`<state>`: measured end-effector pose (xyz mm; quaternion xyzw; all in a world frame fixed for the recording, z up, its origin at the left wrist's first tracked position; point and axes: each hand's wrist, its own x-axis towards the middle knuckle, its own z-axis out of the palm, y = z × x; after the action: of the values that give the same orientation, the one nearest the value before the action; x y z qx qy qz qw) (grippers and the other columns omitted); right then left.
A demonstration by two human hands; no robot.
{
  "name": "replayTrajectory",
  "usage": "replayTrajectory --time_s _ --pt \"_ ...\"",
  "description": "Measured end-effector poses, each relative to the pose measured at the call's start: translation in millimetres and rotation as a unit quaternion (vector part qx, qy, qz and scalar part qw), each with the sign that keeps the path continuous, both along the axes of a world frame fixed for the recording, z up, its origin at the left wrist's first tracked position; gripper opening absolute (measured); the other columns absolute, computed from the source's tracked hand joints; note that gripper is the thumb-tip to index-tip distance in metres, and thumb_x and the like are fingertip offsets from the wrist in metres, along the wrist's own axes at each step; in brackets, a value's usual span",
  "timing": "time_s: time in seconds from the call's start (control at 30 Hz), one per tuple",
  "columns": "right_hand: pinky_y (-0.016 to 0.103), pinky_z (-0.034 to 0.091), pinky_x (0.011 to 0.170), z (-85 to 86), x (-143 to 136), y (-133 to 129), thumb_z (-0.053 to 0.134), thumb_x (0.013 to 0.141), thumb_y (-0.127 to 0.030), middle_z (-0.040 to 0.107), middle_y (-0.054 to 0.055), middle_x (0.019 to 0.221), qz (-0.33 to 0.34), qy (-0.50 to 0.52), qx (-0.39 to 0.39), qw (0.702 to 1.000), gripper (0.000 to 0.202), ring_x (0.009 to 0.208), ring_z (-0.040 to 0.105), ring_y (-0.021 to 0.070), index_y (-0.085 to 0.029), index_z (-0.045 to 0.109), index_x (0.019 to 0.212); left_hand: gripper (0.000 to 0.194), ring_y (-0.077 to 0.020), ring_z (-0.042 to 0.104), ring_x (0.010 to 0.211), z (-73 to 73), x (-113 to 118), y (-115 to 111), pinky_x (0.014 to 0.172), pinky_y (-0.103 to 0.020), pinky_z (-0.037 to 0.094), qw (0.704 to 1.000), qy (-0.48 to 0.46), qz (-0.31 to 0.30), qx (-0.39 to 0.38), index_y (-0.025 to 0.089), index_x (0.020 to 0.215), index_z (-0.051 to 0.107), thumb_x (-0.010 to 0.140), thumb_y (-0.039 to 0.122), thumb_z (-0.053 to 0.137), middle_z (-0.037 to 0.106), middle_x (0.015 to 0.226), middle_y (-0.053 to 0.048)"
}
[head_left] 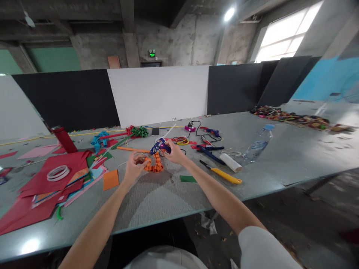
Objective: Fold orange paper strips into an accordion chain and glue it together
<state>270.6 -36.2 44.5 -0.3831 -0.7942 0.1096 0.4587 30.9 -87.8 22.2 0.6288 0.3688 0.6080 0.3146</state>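
In my right hand (174, 152) is a dark blue glue gun (159, 146), its nozzle tilted down to the left. That tip is close to an orange folded-paper chain (157, 164), which curves in a loop just above the table. My left hand (136, 166) pinches the left end of the chain between thumb and fingers. An orange paper strip (131, 150) lies behind the hands. Left of my left hand is an orange paper square (111, 179). A green paper piece (187, 179) rests on the table below my right wrist.
Red paper sheets (42, 186) with a tape roll (58, 173) and a red flask (64, 140) stand left. On the right are a yellow-handled cutter (226, 175), a white roll (231, 163), pliers (211, 154) and a water bottle (258, 144). Finished paper flowers (139, 131) lie behind.
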Motion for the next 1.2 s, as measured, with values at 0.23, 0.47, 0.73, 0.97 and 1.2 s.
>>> replayTrajectory --time_s 0.23,0.47,0.73,0.97,1.2 --pt "0.029 0.038 0.065 0.4 -0.2 0.8 0.062 0.079 -0.038 0.059 0.001 0.078 0.01 -0.007 0.008 1.0 0.028 0.066 0.053 0.0193 -0.022 0.048 0.098 0.057 -0.0132 0.065 0.067 1.3 0.6 -0.9 0.067 -0.028 0.053 1.0 -0.006 -0.006 -0.001 0.022 0.112 0.049 0.067 0.035 0.082 0.072 0.089 -0.003" --pt "0.029 0.039 0.063 -1.0 -0.4 2.3 0.061 0.079 -0.035 0.058 0.001 0.08 0.011 -0.022 0.038 0.999 0.027 0.065 0.052 0.0185 -0.022 0.046 0.098 0.057 -0.0126 0.063 0.066 1.0 1.0 -0.8 0.066 -0.027 0.052 1.0 -0.017 -0.013 -0.007 0.022 0.111 0.05 0.067 0.034 0.083 0.072 0.089 -0.002" --pt "0.029 0.039 0.066 -0.7 -0.2 0.1 0.06 0.081 -0.035 0.059 0.002 0.081 -0.003 -0.044 0.046 0.998 0.027 0.067 0.053 0.0192 -0.022 0.047 0.1 0.054 -0.0122 0.062 0.067 -2.6 0.0 1.4 0.067 -0.026 0.051 1.0 -0.016 -0.024 -0.004 0.022 0.113 0.049 0.071 0.031 0.081 0.071 0.089 -0.002" --pt "0.03 0.041 0.069 0.3 -0.1 -2.2 0.058 0.084 -0.035 0.063 0.005 0.088 -0.022 -0.061 0.051 0.997 0.026 0.071 0.057 0.021 -0.022 0.048 0.103 0.055 -0.0128 0.062 0.067 -3.9 -1.1 3.1 0.066 -0.026 0.051 1.0 -0.019 -0.024 -0.002 0.022 0.114 0.05 0.07 0.031 0.082 0.071 0.09 -0.002" --pt "0.031 0.043 0.071 3.0 -0.4 -5.4 0.056 0.087 -0.035 0.065 0.007 0.092 -0.028 -0.063 0.059 0.996 0.024 0.076 0.06 0.0223 -0.021 0.047 0.104 0.054 -0.0127 0.062 0.067 -3.2 -0.7 2.1 0.067 -0.026 0.051 1.0 -0.018 -0.019 -0.007 0.022 0.114 0.049 0.071 0.03 0.081 0.07 0.091 -0.002"
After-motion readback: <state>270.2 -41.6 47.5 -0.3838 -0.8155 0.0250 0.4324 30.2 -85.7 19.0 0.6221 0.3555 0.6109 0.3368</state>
